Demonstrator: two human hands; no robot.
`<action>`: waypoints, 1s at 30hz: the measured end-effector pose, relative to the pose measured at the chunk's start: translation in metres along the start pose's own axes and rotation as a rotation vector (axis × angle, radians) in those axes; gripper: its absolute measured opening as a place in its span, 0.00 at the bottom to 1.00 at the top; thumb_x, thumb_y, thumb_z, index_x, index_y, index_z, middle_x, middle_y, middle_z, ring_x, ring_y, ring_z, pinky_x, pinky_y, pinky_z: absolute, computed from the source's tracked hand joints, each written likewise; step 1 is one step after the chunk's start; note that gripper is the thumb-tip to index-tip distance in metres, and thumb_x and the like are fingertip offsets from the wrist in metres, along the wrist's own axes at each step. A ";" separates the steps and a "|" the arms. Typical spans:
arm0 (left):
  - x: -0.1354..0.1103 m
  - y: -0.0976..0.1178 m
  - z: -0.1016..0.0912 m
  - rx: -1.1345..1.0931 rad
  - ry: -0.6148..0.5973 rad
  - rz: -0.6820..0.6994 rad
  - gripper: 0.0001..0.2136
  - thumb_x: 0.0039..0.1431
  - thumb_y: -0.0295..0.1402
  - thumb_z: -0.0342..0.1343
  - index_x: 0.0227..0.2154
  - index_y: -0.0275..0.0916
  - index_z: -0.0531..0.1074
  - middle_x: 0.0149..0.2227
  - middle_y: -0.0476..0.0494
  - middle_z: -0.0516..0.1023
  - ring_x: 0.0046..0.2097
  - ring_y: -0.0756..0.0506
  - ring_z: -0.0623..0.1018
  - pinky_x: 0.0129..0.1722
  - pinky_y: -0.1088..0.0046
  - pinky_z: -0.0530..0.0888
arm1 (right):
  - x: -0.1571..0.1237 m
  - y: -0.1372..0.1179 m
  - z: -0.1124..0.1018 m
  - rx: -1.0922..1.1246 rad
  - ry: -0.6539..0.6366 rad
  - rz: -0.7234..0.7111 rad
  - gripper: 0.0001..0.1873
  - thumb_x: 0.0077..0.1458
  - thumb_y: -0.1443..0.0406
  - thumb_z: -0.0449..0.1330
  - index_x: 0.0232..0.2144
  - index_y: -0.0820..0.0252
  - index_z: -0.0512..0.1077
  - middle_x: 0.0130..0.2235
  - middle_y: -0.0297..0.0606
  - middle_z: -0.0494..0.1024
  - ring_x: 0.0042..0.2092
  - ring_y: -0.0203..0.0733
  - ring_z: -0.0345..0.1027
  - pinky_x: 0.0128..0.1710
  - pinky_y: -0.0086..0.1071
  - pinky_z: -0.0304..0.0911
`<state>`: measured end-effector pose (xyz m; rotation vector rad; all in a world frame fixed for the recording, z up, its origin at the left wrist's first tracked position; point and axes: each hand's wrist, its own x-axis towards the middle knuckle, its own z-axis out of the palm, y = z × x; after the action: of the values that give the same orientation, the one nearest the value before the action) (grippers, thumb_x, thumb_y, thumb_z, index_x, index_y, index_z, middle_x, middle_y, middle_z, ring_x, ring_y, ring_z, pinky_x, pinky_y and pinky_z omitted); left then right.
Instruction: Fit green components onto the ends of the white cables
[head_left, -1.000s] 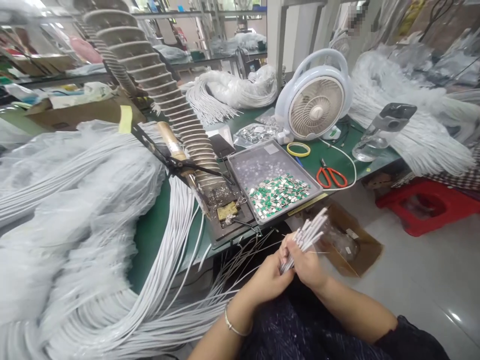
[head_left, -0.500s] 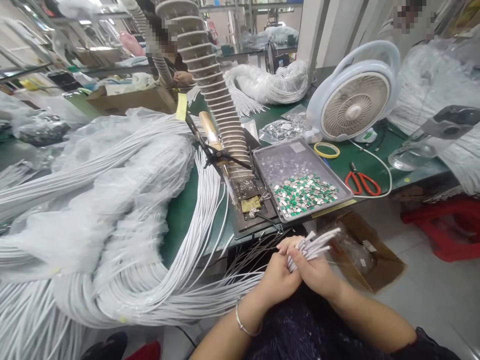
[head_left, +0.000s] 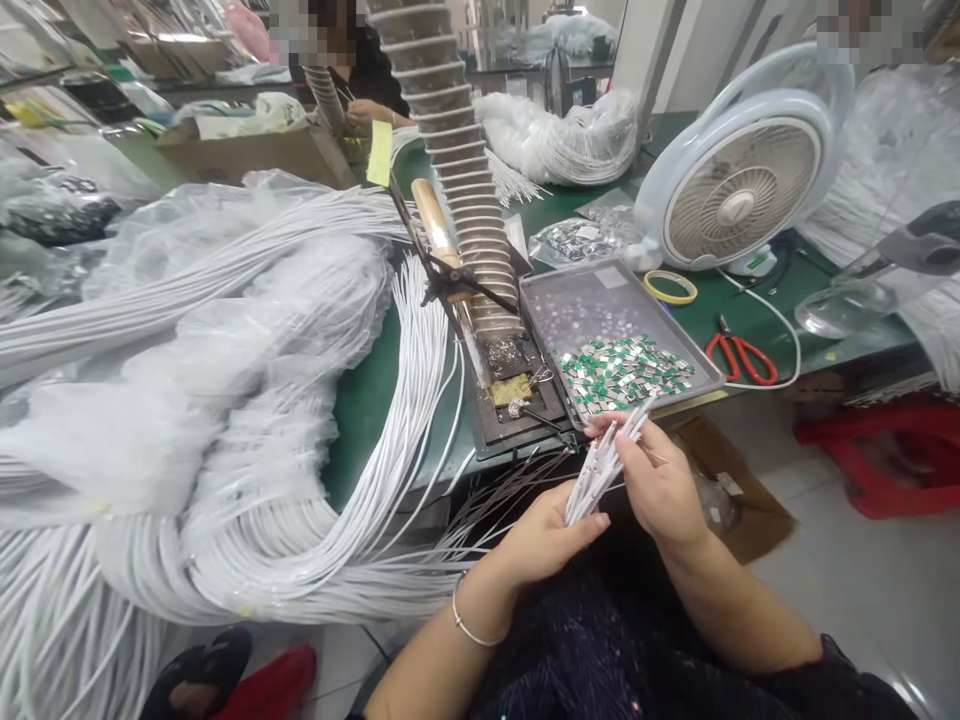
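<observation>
White cables in a tight bundle (head_left: 604,470) sit clenched between the left hand (head_left: 544,535) and the right hand (head_left: 652,480), just below the front edge of a metal tray (head_left: 619,300) of green-and-silver pieces. Left of the tray, a great heap of white cables (head_left: 247,430) spills over the green bench (head_left: 360,420). Right of it lie red-handled scissors (head_left: 741,360), with a white fan (head_left: 742,190) beyond. Behind the tray, a ribbed duct (head_left: 457,170) partly blocks a co-worker (head_left: 375,80).
</observation>
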<state>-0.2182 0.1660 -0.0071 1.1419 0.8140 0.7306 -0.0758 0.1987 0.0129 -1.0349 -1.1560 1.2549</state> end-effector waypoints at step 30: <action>-0.007 -0.006 0.007 -0.051 0.216 0.005 0.23 0.51 0.48 0.56 0.42 0.34 0.71 0.23 0.51 0.63 0.27 0.52 0.63 0.28 0.76 0.64 | 0.000 0.011 -0.008 0.040 -0.107 0.107 0.07 0.52 0.60 0.60 0.29 0.57 0.69 0.24 0.28 0.66 0.23 0.29 0.55 0.22 0.25 0.55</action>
<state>-0.2149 0.1551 -0.0106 1.0306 0.9681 0.8847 -0.0693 0.2002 0.0007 -1.0217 -1.1642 1.4269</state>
